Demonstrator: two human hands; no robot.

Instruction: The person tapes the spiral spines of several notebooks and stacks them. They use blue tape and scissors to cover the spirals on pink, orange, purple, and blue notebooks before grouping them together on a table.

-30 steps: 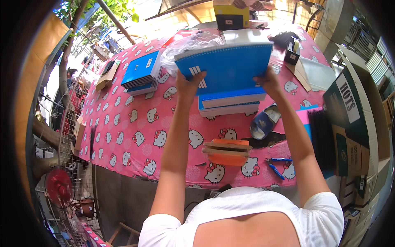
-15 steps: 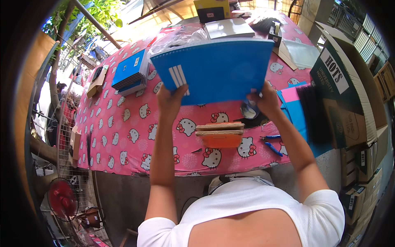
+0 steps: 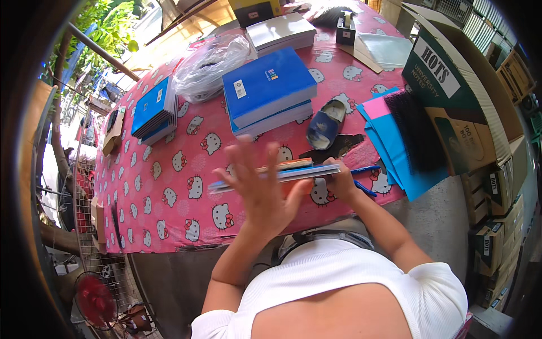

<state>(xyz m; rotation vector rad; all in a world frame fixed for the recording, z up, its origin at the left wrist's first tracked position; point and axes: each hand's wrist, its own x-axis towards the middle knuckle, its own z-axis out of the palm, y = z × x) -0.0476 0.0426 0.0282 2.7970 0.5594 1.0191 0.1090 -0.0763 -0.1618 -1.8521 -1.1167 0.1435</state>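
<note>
A blue notebook (image 3: pixel 320 170), seen nearly edge-on, is held low over the table by its right end. My right hand (image 3: pixel 343 182) grips that end. Nearer to me, my left hand (image 3: pixel 259 192) is raised with fingers spread; it covers part of the notebook, and whether it touches it I cannot tell. Just behind the notebook is an orange wooden block (image 3: pixel 294 164), partly hidden. Blue-handled pliers (image 3: pixel 365 182) lie beside my right hand. Farther back stands a thick stack of blue notebooks (image 3: pixel 271 85), with a dark blue slipper (image 3: pixel 324 129) to its right.
A smaller notebook stack (image 3: pixel 151 113) and a plastic bag (image 3: pixel 206 70) sit at the left. Blue sheets (image 3: pixel 389 152) with black spiral coils (image 3: pixel 415 133) lie at the right, beside a large open carton (image 3: pixel 440 79). White paper (image 3: pixel 281 31) and a tape dispenser (image 3: pixel 345 31) are farther back.
The notebook has come down and toward me, turning from its broad cover to its edge. My left hand has let go and opened; the right still holds on. The thick stack behind is now uncovered.
</note>
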